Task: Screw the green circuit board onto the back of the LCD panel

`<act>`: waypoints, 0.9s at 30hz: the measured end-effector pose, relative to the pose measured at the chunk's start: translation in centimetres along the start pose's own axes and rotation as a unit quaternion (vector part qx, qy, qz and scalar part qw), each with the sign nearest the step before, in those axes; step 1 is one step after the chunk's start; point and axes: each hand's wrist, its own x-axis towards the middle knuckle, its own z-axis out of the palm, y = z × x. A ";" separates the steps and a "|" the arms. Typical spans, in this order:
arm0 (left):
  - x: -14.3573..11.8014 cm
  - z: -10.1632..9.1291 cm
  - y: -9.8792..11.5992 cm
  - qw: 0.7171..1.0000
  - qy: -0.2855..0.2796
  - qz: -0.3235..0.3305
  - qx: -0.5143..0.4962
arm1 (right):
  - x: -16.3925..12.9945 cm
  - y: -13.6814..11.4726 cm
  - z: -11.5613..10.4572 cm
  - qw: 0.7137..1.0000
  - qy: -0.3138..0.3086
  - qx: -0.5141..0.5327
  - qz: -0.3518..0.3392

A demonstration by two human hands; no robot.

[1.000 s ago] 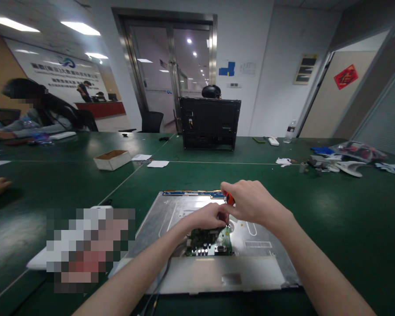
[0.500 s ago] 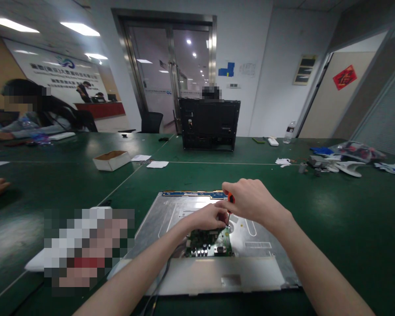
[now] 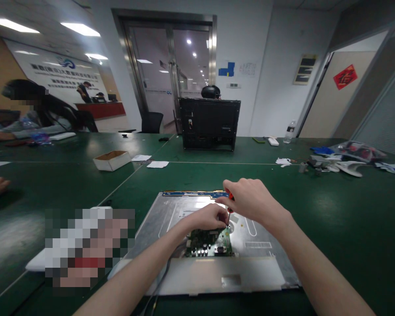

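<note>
Screwdriver (image 3: 229, 206) stays upright between right-hand fingers (image 3: 224, 199).

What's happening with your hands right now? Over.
Right hand gripping orange-handled screwdriver, tip down at green circuit board. Left hand steadying it. Nothing blocking.

Office turned electronics workbench. Long green tables (image 3: 349, 210) pushed together, glass double doors (image 3: 171, 74) with a steel frame at the back, company banner (image 3: 62, 72) on the left wall, ceiling strip lights (image 3: 80, 28). A stripped monitor panel (image 3: 171, 210) lies at the near table edge, another black monitor chassis (image 3: 210, 123) stands at the far edge. A person (image 3: 36, 109) sits at the far left corner.
</note>
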 end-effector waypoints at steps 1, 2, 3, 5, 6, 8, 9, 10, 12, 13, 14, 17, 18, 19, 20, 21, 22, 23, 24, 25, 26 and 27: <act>0.0 0.0 0.0 1.000 -0.001 0.000 0.001 | 0.1 0.0 0.0 1.000 -0.001 -0.001 0.002; 0.0 0.0 0.1 1.000 -0.001 0.000 0.003 | 0.1 0.1 0.1 1.000 -0.002 0.001 0.000; 0.0 0.0 0.1 1.000 -0.001 0.001 0.004 | 0.1 0.2 0.1 1.000 -0.001 0.008 -0.006; -0.1 -0.1 0.1 1.000 -0.001 0.001 0.004 | -0.1 0.4 0.3 0.999 0.007 0.033 -0.026; -0.1 -0.1 0.1 1.000 -0.001 0.001 0.004 | -0.2 0.5 0.4 0.998 0.012 0.046 -0.037; -0.1 -0.1 0.1 1.000 0.001 0.000 0.004 | -0.4 0.6 0.4 0.997 0.021 0.052 -0.045; -0.1 -0.1 0.1 1.000 0.002 0.000 0.004 | -0.4 0.5 0.4 0.998 0.023 0.046 -0.040; -0.1 -0.1 0.1 1.000 0.003 0.000 0.004 | -0.3 0.4 0.3 0.999 0.022 0.037 -0.031; 0.0 0.0 0.0 1.000 0.001 0.000 0.004 | -0.2 0.2 0.1 1.000 0.012 0.021 -0.016; 0.0 0.0 0.0 1.000 -0.001 0.001 0.003 | -0.2 0.2 0.1 1.000 0.008 0.017 -0.012; 0.0 0.0 0.0 1.000 -0.003 0.003 0.003 | -0.2 0.2 0.0 1.000 0.006 0.016 -0.010; 0.0 0.0 0.0 1.000 -0.006 0.005 0.000 | -0.3 0.4 0.1 0.999 0.010 0.030 -0.026; 0.0 0.0 0.0 1.000 -0.005 0.005 -0.001 | -0.3 0.5 0.1 0.999 0.012 0.039 -0.035; 0.0 0.0 0.0 1.000 -0.004 0.005 -0.002 | -0.4 0.5 0.2 0.998 0.013 0.044 -0.042; 0.0 0.0 0.0 1.000 -0.002 0.004 -0.002 | -0.4 0.5 0.2 0.998 0.012 0.045 -0.045; 0.0 0.0 0.0 1.000 -0.001 0.004 -0.002 | -0.4 0.5 0.1 0.998 0.009 0.040 -0.043; 0.0 0.0 0.0 1.000 0.000 0.003 -0.002 | -0.4 0.4 0.1 0.999 0.006 0.033 -0.036; 0.0 0.0 0.0 1.000 0.001 0.003 -0.002 | -0.3 0.3 0.1 0.999 0.002 0.025 -0.027; -0.1 0.0 0.0 1.000 0.001 0.003 -0.001 | -0.2 0.2 0.0 1.000 -0.002 0.019 -0.018; -0.1 0.0 0.0 1.000 0.000 0.003 -0.002 | -0.2 0.1 0.0 1.000 -0.005 0.017 -0.012; -0.1 0.0 0.0 1.000 -0.001 0.004 -0.002 | -0.1 0.1 0.0 1.000 -0.005 0.017 -0.009; -0.1 0.0 0.1 1.000 -0.002 0.005 -0.003 | -0.2 0.1 0.1 1.000 -0.003 0.019 -0.010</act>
